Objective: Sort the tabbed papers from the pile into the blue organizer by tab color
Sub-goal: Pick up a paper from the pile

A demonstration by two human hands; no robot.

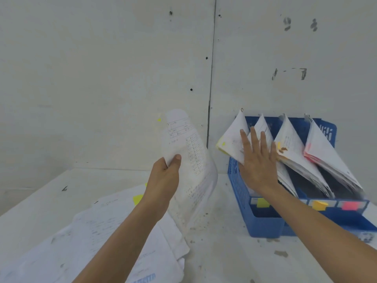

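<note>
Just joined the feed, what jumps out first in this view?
The left hand holds a sheet with a yellow tab up at centre. To its right, the right hand lies flat against papers in the blue organizer, labelled yellow, orange and pink. A loose pile lies lower left.

White table [220, 260], paper pile [106, 242] left, blue organizer [265, 225] right
</note>
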